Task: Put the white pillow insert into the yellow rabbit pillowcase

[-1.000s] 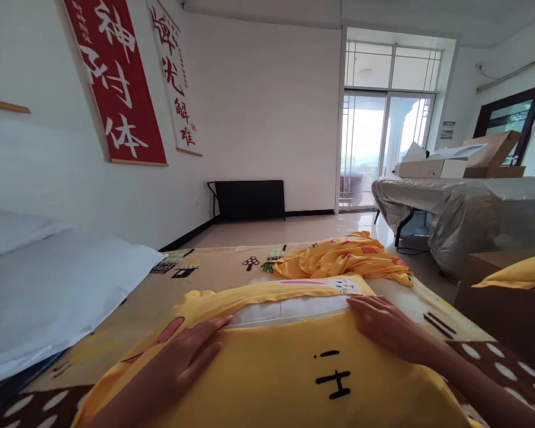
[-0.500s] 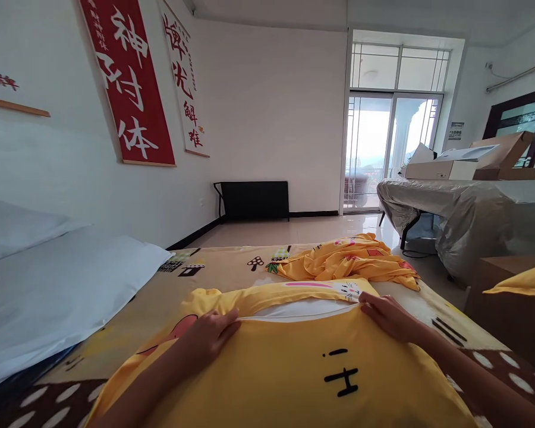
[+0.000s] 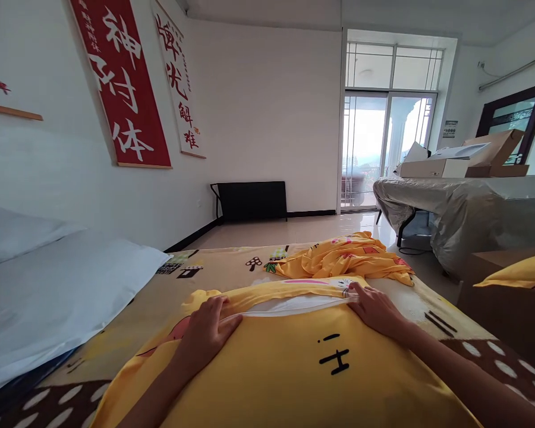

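In front of me lies a yellow pillowcase (image 3: 271, 368) with black "Hi" lettering, its opening facing away. A strip of white pillow (image 3: 285, 305) shows in the gap between its near edge and the far flap, which carries a printed rabbit face. My left hand (image 3: 207, 330) is closed on the left end of the opening, thumb on the near edge and fingers over the far side. At the right end, my right hand (image 3: 377, 309) pinches the cloth near the rabbit face. Parts of both hands' fingertips are hidden in the fabric.
A crumpled yellow cloth (image 3: 348, 258) lies beyond on the patterned blanket (image 3: 232, 267). White pillows (image 3: 71, 285) are at the left. To the right are a cardboard box (image 3: 503, 297) with a yellow pillow (image 3: 521, 270) above it, and a plastic-covered table (image 3: 463, 208).
My left hand's fingers have lifted and spread further over the far side of the opening. The right hand has shifted slightly at its end. The view has turned a little to the right.
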A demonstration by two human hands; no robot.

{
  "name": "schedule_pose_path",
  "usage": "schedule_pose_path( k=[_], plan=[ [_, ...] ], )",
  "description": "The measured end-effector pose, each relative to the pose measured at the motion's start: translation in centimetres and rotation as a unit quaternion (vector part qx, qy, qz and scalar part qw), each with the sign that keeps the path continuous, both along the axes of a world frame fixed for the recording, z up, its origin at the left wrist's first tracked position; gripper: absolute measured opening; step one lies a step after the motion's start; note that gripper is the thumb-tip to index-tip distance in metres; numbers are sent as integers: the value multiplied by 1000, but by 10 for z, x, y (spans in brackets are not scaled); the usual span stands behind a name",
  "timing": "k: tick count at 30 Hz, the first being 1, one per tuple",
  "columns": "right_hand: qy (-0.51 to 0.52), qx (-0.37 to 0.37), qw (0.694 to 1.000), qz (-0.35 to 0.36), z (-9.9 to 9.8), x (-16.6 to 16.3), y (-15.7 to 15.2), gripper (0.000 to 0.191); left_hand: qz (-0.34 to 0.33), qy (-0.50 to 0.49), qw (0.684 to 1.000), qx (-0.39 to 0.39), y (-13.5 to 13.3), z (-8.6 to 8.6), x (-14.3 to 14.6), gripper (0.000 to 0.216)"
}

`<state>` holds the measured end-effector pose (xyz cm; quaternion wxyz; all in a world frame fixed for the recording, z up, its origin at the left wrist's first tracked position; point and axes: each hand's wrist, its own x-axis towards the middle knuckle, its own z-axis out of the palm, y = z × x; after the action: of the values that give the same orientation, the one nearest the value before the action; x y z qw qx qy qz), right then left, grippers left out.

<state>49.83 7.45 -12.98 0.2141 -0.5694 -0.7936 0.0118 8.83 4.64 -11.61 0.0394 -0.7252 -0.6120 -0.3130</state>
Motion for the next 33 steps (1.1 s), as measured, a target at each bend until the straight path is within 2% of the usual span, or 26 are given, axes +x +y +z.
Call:
schedule_pose_path(
  k=[2,5,12,15,17,19,22,24,25,27,31,33],
  plan=[
    [-49,6,999,-22,3,1,-5,50,-6,19,999,-38,-4,4,-2,42],
    [-108,-14,994,-5,11,2,-10,48,-22,42,996,-81,-11,12,0,39],
    [-213,54,976,-1,28,7,-25,39,-3,56,993,-108,-26,12,3,43],
    [-221,65,973,0,34,12,-33,38,16,45,995,-83,-37,22,5,46],
    [-224,82,971,-5,41,15,-36,38,44,25,999,-19,-45,39,8,45],
    [-219,114,969,-13,52,17,-36,37,79,10,991,105,-50,63,11,44],
    [-194,188,962,-37,77,23,-32,39,113,9,934,338,-51,98,12,47],
    [-169,235,955,-60,89,28,-27,43,116,23,888,445,-50,111,11,48],
    [-156,253,952,-70,90,31,-25,45,109,43,874,471,-50,111,10,48],
    [-137,267,951,-70,79,37,-20,48,75,106,872,472,-53,98,8,46],
    [-138,226,964,14,24,45,-15,43,-55,227,889,394,-68,40,10,38],
    [-134,225,964,54,3,44,-17,46,-83,237,889,383,-73,19,13,33]
  ],
)
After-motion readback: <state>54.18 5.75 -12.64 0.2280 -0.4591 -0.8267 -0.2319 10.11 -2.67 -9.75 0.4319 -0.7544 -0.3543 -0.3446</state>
